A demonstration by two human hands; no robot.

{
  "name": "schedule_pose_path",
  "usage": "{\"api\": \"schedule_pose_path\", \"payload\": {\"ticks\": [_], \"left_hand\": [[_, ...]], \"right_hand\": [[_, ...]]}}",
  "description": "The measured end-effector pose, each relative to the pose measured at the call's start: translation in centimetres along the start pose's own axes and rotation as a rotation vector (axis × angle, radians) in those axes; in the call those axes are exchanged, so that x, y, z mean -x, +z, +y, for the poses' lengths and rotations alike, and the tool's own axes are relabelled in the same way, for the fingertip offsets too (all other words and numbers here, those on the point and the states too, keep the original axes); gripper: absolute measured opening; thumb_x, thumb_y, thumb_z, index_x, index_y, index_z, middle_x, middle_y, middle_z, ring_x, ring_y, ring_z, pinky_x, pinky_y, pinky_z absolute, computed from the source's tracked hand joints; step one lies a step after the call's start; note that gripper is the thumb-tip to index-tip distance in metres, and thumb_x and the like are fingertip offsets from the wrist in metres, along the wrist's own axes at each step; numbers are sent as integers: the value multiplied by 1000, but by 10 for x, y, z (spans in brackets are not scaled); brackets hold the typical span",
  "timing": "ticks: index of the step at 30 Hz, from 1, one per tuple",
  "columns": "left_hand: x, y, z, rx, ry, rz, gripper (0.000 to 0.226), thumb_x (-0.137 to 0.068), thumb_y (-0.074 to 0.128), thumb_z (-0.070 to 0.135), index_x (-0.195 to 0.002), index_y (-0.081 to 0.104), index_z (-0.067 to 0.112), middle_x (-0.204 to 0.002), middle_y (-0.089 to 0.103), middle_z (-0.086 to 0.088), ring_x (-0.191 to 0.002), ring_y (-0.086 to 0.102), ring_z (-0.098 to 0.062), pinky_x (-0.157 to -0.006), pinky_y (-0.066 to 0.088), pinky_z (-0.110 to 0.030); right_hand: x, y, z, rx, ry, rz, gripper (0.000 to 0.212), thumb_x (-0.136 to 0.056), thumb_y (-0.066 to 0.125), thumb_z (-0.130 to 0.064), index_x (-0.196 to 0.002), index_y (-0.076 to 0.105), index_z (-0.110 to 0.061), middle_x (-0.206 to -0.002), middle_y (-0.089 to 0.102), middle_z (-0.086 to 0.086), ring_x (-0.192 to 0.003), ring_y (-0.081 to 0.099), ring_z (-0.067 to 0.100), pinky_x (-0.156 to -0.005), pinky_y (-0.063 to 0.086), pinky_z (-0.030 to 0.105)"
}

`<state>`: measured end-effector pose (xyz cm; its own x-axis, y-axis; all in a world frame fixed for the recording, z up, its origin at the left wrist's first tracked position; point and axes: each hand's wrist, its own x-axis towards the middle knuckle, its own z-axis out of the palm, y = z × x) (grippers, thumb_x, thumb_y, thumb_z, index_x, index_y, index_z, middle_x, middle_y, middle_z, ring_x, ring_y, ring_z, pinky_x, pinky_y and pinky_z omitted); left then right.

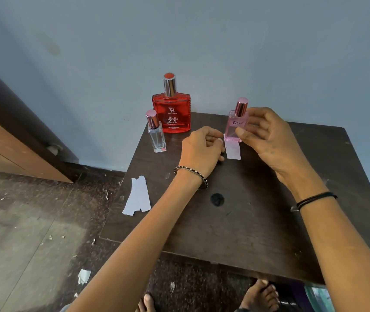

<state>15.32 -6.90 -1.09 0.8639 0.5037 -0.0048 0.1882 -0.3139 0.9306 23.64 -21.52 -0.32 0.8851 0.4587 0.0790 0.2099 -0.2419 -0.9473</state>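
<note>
My right hand (267, 136) grips a small pink perfume bottle (234, 127) with a rose-gold cap, upright on the dark wooden table (235, 221). A white paper slip (233, 150) lies under and in front of the bottle. My left hand (202, 149) has its fingers curled at the slip's left edge and pinches it. A large red perfume bottle (171, 113) stands at the table's back left corner. A small clear bottle (156, 137) with a pink cap stands just in front of it.
A torn white paper strip (138, 197) hangs over the table's left edge. Paper scraps (84, 275) litter the floor. A blue wall stands right behind the table, a wooden door frame (22, 143) at the left. Bare feet (260, 296) show below the table.
</note>
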Motion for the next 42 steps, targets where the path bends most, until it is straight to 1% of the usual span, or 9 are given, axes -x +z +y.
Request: {"api": "schedule_pose_path", "payload": {"ticks": [10, 19, 23, 27, 30, 32, 34, 39, 42], "left_hand": [[21, -10, 12, 25, 32, 40, 17, -95, 58, 0, -106, 70, 5, -81, 68, 0, -69, 68, -7, -57, 56, -12], [58, -34, 6, -24, -3, 57, 14, -96, 60, 8, -100, 70, 18, -80, 68, 6, -76, 71, -7, -59, 57, -13], [77, -55, -1, -91, 1, 105, 15, -95, 63, 12, -96, 71, 23, -82, 70, 8, -76, 72, -8, -58, 59, -15], [81, -83, -10, -185, 35, 141, 14, -92, 65, 13, -100, 76, 17, -84, 72, 5, -81, 70, -14, -77, 62, -33], [77, -108, -16, -254, 45, 176, 15, -91, 65, 12, -99, 77, 17, -88, 73, 4, -77, 65, -4, -73, 53, -11], [75, -124, -23, -274, 21, 195, 16, -92, 63, 13, -99, 77, 18, -89, 73, 5, -77, 64, -1, -67, 47, -6], [73, -138, -29, -266, -22, 211, 17, -93, 62, 14, -99, 77, 19, -88, 74, 4, -78, 69, -8, -69, 50, -14], [65, -149, -33, -174, -122, 190, 21, -92, 57, 9, -99, 76, 16, -87, 77, -1, -85, 73, -14, -81, 60, -31], [62, -151, -36, -136, -160, 175, 25, -91, 53, 7, -94, 75, 18, -85, 77, 0, -85, 74, -13, -81, 61, -32]], "right_hand": [[32, -2, -3, 85, 81, 82, 57, -88, 76, -5, -138, 50, -16, -134, 64, 1, -121, 62, 10, -106, 49, 30], [80, 20, -16, 127, 95, 173, 43, -88, 76, -10, -126, 58, -22, -115, 71, -8, -102, 68, 0, -94, 55, 23], [95, 47, -27, 125, 45, 82, 41, -87, 78, -14, -122, 60, -24, -109, 72, -12, -95, 69, -8, -88, 56, 15], [102, 75, -39, 140, -8, -75, 42, -83, 82, -18, -117, 60, -28, -105, 69, -18, -96, 65, -15, -79, 50, 2], [105, 94, -48, 179, -46, -202, 47, -80, 85, -24, -117, 59, -34, -107, 65, -25, -94, 62, -20, -77, 45, -2], [106, 108, -53, 236, -89, -293, 52, -79, 85, -29, -123, 57, -36, -121, 64, -22, -104, 59, -12, -90, 41, 4], [107, 121, -55, 303, -141, -372, 59, -79, 84, -35, -129, 53, -36, -135, 62, -15, -120, 56, 2, -101, 36, 16], [106, 141, -55, 396, -214, -483, 72, -79, 81, -46, -139, 42, -38, -146, 55, -11, -134, 50, 16, -99, 28, 21], [105, 147, -53, 421, -242, -496, 72, -82, 77, -47, -143, 41, -34, -148, 53, -12, -136, 48, 17, -105, 36, 29]]}}
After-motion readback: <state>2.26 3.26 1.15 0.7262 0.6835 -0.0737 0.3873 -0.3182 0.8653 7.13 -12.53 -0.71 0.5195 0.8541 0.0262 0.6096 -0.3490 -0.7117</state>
